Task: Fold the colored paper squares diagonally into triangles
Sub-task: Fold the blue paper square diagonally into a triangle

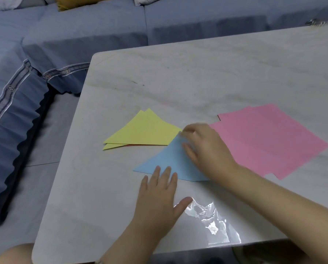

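Low in the frame, the left hand (157, 202) lies flat, fingers (166, 174) straight on the blue triangle (165, 161) at centre. The right hand (203, 149) is blurred at its apex, grip unclear. Yellow triangles (146, 130) lie folded centre-left. The pink squares (269, 138) on the right remain unfolded.

Blue triangle (167, 161), folded, lying flat on the pale tabletop (197, 73). Left hand (159, 199) flat, fingers straight, fingertips on the triangle's near edge. Right hand (207, 149) on the triangle's far tip, thumb on the paper; fingertips blurred. Far left: stacked yellow triangles (146, 130), one corner under the blue tip. Right: pink squares (269, 138), unfolded, overlapping. Near edge: clear plastic (212, 223). Beyond: blue sofa (83, 35).
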`<state>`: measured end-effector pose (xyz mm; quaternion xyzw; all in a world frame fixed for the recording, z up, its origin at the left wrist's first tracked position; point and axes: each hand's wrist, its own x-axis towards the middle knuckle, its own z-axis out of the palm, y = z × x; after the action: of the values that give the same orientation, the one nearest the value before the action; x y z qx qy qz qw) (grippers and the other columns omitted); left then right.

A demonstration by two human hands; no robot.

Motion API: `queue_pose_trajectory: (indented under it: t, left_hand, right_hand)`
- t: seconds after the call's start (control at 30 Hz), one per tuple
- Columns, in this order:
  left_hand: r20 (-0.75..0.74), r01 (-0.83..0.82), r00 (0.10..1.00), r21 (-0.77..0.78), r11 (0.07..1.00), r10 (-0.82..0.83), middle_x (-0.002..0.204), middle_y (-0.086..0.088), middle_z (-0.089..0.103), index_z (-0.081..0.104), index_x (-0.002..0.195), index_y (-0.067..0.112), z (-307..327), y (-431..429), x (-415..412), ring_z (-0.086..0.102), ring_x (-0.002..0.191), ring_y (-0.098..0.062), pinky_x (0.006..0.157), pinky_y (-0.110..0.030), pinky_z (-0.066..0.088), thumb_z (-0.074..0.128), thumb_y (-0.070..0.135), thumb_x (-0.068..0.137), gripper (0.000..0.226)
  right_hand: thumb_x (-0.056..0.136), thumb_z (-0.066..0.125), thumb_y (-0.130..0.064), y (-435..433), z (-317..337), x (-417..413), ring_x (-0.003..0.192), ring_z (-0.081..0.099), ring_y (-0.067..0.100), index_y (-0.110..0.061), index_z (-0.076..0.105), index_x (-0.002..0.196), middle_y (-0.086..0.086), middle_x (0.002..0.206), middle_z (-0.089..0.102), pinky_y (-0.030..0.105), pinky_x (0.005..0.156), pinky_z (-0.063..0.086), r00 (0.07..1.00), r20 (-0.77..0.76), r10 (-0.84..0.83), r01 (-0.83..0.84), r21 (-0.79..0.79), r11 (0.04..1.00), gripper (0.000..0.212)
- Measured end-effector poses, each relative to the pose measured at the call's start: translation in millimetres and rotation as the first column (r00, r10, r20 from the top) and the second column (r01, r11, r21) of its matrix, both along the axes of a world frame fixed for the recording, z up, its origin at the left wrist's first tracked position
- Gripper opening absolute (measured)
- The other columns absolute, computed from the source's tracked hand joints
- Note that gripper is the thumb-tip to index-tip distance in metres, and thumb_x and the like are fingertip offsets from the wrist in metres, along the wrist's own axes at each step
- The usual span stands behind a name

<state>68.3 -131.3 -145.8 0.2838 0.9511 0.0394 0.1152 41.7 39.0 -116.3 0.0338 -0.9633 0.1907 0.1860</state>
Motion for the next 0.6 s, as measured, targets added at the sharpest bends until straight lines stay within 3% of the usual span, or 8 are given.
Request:
queue_pose_trajectory:
  t: [0.07, 0.17, 0.4, 0.5, 0.6]
  left_hand:
    - [0.010, -0.009, 1.000, -0.021, 1.000, 0.009, 0.120, -0.009, 0.064, 0.069, 0.109, 0.017, -2.2, -2.7, -0.1, 0.061, 0.110, -0.033, 0.078, -0.052, 0.052, 0.006, 0.058, 0.094, 0.077]
    - [0.005, -0.008, 1.000, -0.054, 0.999, 0.008, 0.122, -0.011, 0.063, 0.068, 0.111, 0.018, -4.2, -4.0, 1.5, 0.060, 0.109, -0.036, 0.076, -0.055, 0.051, 0.006, 0.058, 0.093, 0.076]
    - [0.046, -0.007, 0.999, -0.106, 0.994, 0.012, 0.119, -0.008, 0.065, 0.068, 0.110, 0.020, -0.7, -3.3, 0.0, 0.062, 0.107, -0.034, 0.073, -0.054, 0.052, 0.002, 0.054, 0.095, 0.076]
    - [0.008, 0.000, 1.000, -0.104, 0.995, 0.000, 0.116, -0.003, 0.067, 0.070, 0.107, 0.024, -0.5, -4.2, -1.8, 0.064, 0.105, -0.030, 0.070, -0.051, 0.053, 0.003, 0.052, 0.095, 0.073]
    - [-0.076, 0.017, 0.997, -0.049, 0.999, -0.021, 0.110, 0.001, 0.070, 0.071, 0.099, 0.028, 4.8, -5.0, -4.3, 0.067, 0.100, -0.024, 0.069, -0.049, 0.054, 0.025, 0.051, 0.089, 0.053]
  right_hand:
    - [0.082, 0.042, -0.019, -14.6, -11.7, 33.2, 0.079, 0.063, 0.029, -0.004, 0.069, 0.087, 0.009, 0.086, 0.068, 0.033, 0.076, 0.044, 0.990, -0.041, 0.136, -0.130, 0.135, 0.982, 0.031]
    - [0.084, 0.045, -0.024, -19.1, -39.6, 68.0, 0.084, 0.061, 0.022, -0.007, 0.069, 0.092, 0.003, 0.090, 0.066, 0.029, 0.082, 0.042, 0.976, 0.102, 0.192, -0.208, 0.179, 0.962, 0.030]
    - [0.092, 0.038, -0.030, 6.5, -47.5, 102.0, 0.092, 0.058, 0.019, -0.009, 0.068, 0.095, 0.000, 0.092, 0.066, 0.031, 0.093, 0.036, 0.995, 0.066, 0.070, -0.082, 0.197, 0.977, 0.037]
    - [0.087, 0.045, -0.028, 21.6, -49.1, 116.6, 0.100, 0.053, 0.018, -0.010, 0.069, 0.095, 0.000, 0.093, 0.067, 0.033, 0.096, 0.036, 0.999, 0.042, 0.026, -0.034, 0.199, 0.979, 0.031]
    - [0.085, 0.048, -0.027, 36.6, -49.7, 130.4, 0.104, 0.051, 0.019, -0.008, 0.071, 0.094, 0.001, 0.093, 0.068, 0.035, 0.096, 0.037, 0.999, 0.029, -0.032, 0.026, 0.182, 0.983, 0.030]
